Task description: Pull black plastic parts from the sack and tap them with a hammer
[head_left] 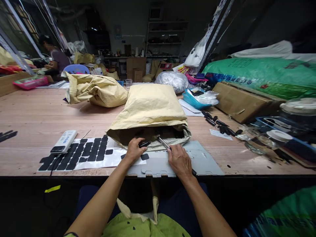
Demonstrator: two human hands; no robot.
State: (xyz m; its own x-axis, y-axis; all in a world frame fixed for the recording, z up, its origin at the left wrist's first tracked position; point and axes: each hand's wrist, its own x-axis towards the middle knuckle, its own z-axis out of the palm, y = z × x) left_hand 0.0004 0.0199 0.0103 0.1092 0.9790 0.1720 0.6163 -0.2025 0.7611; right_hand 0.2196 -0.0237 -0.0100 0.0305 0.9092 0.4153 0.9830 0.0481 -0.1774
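Note:
A large cream sack (154, 102) lies on the table with its dark mouth toward me. At the left part of that opening, my left hand (134, 149) is closed on a small black piece (144, 144). My right hand (180, 160) grips a metal rod tool (164, 143) with a black handle; its tip reaches into the sack's mouth. Under both hands is a grey board (197, 158). Black rounded-square stickers (91, 149) on white sheets lie to the left, beneath part of a white device (64, 141).
A second cream sack (98, 90) stands back left. To the right are several black pieces (222, 126), a blue tray (197, 100), a cardboard box (244, 98) and a jar (300, 112). A person (58, 59) sits far left.

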